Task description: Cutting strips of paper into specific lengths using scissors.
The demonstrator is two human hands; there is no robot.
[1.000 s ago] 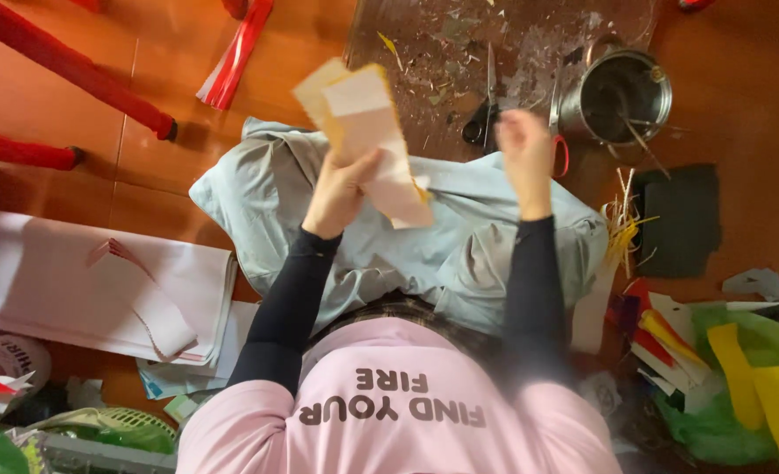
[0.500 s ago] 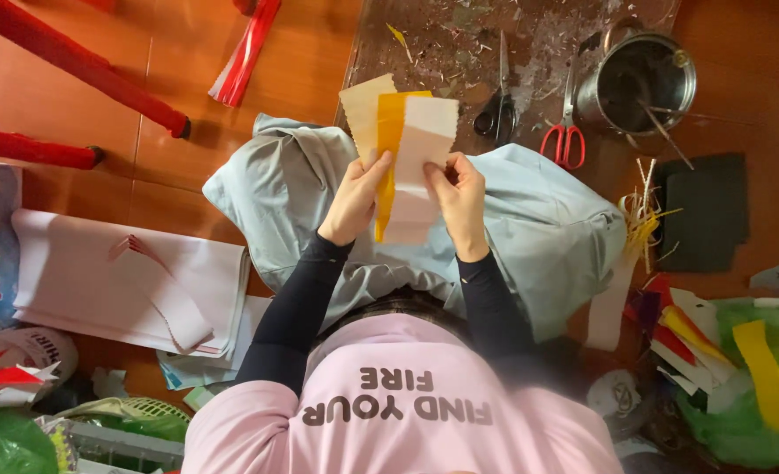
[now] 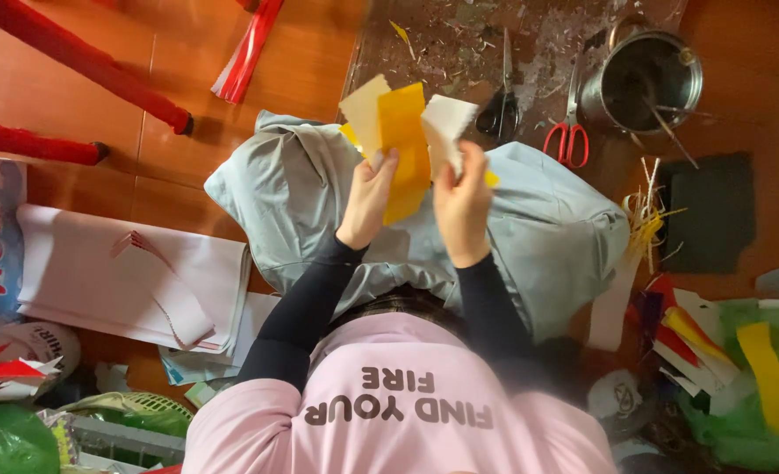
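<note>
Left hand point(image 3: 370, 195) and right hand point(image 3: 461, 200) both clamped on yellow paper sheets point(image 3: 402, 140), scissors point(image 3: 568, 132) near.

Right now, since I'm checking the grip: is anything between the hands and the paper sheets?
Nothing visible. The left hand pinches the yellow sheet and the cream sheet directly; the right hand grips the white sheet bare-fingered. All are held above the grey cloth.
</note>
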